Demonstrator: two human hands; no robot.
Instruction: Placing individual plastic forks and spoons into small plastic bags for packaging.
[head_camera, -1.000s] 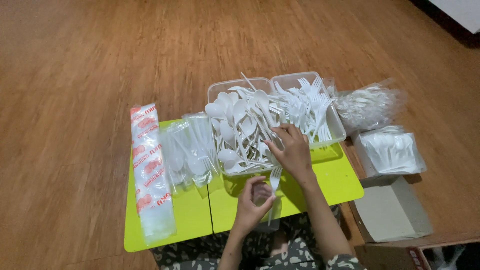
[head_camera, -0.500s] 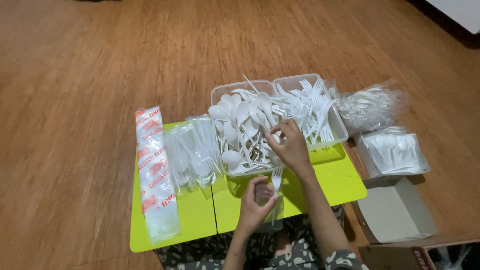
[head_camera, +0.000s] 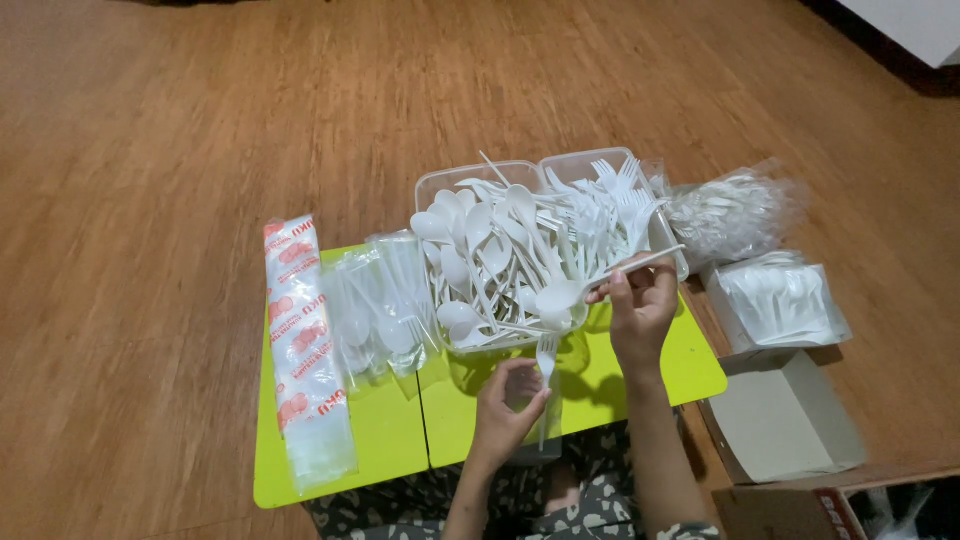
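Note:
My right hand (head_camera: 640, 305) pinches the handle of a white plastic spoon (head_camera: 590, 285), lifted just above the clear container of spoons (head_camera: 480, 255). Its bowl points left, toward that pile. My left hand (head_camera: 508, 405) holds a small clear sleeve (head_camera: 545, 400) with a white plastic fork standing in it, tines up, over the near edge of the lime-green table (head_camera: 380, 445). A second clear container (head_camera: 610, 205) beside the first is full of white forks.
A long red-printed packet of sleeves (head_camera: 305, 350) and a pile of wrapped cutlery sets (head_camera: 380, 305) lie on the table's left half. To the right sit bagged cutlery (head_camera: 735, 210), an open box of cutlery (head_camera: 780, 300) and a grey cardboard box (head_camera: 780, 415). Wooden floor surrounds.
My right hand has lifted out of the spoon pile with one spoon pinched by its handle. My left hand stays near the table's edge with the fork in its sleeve.

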